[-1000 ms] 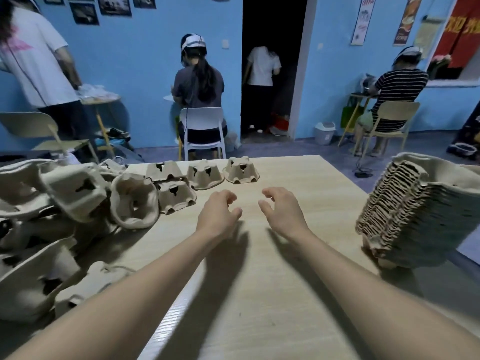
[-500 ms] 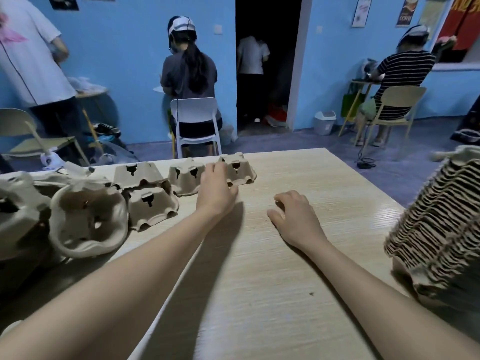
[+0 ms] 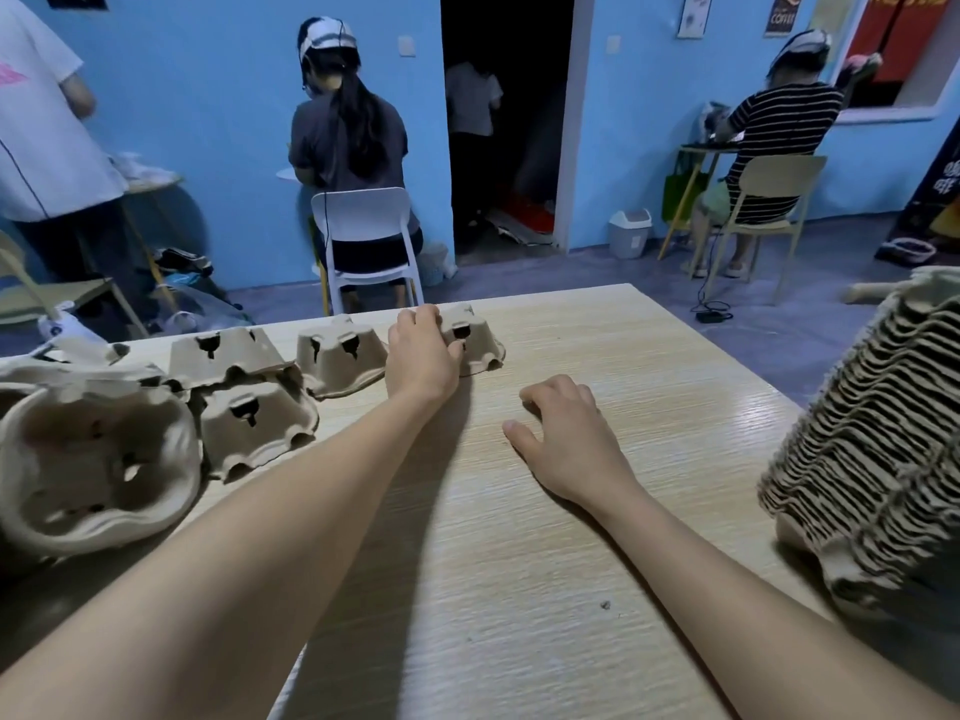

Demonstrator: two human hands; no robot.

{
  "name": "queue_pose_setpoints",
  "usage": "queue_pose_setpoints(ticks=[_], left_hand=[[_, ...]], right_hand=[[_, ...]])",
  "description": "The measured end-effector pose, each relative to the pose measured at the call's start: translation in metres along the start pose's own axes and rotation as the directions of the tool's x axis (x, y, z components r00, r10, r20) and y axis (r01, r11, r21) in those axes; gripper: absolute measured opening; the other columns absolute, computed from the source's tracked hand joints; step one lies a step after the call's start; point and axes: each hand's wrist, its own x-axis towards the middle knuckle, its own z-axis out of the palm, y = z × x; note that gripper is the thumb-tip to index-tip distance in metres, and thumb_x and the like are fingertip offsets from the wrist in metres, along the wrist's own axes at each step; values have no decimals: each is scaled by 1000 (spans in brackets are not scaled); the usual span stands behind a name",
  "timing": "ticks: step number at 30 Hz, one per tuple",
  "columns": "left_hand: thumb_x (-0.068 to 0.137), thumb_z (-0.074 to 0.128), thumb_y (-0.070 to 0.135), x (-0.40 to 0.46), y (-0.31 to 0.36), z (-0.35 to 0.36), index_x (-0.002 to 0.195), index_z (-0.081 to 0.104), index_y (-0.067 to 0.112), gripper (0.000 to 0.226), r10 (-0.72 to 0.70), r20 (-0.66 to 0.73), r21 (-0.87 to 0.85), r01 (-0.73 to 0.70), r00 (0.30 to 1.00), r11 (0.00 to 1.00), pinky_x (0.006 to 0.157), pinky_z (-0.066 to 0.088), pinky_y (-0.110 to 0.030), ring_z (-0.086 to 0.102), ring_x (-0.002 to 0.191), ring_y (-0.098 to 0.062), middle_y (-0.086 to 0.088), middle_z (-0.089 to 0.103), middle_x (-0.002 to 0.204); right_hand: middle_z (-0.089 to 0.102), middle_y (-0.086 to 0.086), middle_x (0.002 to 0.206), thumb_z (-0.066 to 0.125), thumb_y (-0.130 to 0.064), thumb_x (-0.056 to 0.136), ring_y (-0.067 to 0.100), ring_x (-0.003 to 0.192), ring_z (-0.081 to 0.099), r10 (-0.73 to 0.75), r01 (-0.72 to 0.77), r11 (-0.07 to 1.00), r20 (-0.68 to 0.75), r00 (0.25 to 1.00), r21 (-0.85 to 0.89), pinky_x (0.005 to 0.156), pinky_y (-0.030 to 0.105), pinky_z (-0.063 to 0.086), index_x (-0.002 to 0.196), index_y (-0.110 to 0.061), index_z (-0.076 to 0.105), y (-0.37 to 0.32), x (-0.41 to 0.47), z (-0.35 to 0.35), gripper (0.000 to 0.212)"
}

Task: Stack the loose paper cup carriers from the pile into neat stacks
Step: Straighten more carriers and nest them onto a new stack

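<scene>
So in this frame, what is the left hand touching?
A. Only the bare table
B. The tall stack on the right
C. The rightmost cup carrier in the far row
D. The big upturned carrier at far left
C: the left hand has its fingers curled over the rightmost cup carrier, while the right hand rests on the table.

loose carriers (image 3: 244, 418): brown pulp, mostly upside down, table's left | stack (image 3: 872, 439): tall, nested, right edge
</scene>
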Motion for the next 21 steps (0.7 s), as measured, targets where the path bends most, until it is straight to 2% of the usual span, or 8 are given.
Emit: queue_pose_setpoints(ticks=[3,7,11,14,17,21], left_hand=[[89,61,23,-5,3,0,111,46,13,28,21,-20,-48,-22,1000,999,77,35,-30,47,104,-24,-6,49,116],[84,67,21,-13,8,-6,95,45,16,25,20,-2,-128,-20,1000,992,69,36,-29,49,85,-19,-4,54,100],[82,69,20,-28,8,-21,94,47,15,25,45,15,-177,-42,999,983,67,35,-26,50,80,-18,-3,54,94],[81,70,20,-41,3,-35,94,49,14,25,48,41,-208,-38,998,977,68,40,-29,52,81,-19,-3,55,93],[79,71,19,-57,-2,-50,93,50,14,25,21,73,-257,-2,997,966,68,46,-33,55,77,-19,-2,58,89],[78,74,19,-79,1,-71,92,52,13,26,-37,120,-373,80,992,925,64,44,-28,50,71,-14,0,57,82]], right_hand=[[47,0,123,48,-43,92,18,119,39,17,-15,998,-20,1000,57,98,39,39,124,-15,51,1,1,0,43],[50,-1,124,47,-44,93,16,118,42,57,-48,987,-50,997,156,98,40,40,126,-16,51,3,2,0,44],[52,-1,123,49,-42,92,17,117,47,80,-62,972,-74,994,227,99,44,41,124,-16,53,6,3,0,41],[52,-1,122,52,-38,92,17,115,48,96,-77,970,-72,993,231,99,44,42,122,-16,54,6,2,-1,37],[54,1,117,56,-32,91,19,111,50,90,-78,977,-51,995,198,96,45,44,119,-14,56,1,-2,-4,34],[51,4,121,60,-18,87,22,111,50,90,-80,971,-35,995,223,94,46,46,121,-15,56,-6,-12,-10,34]])
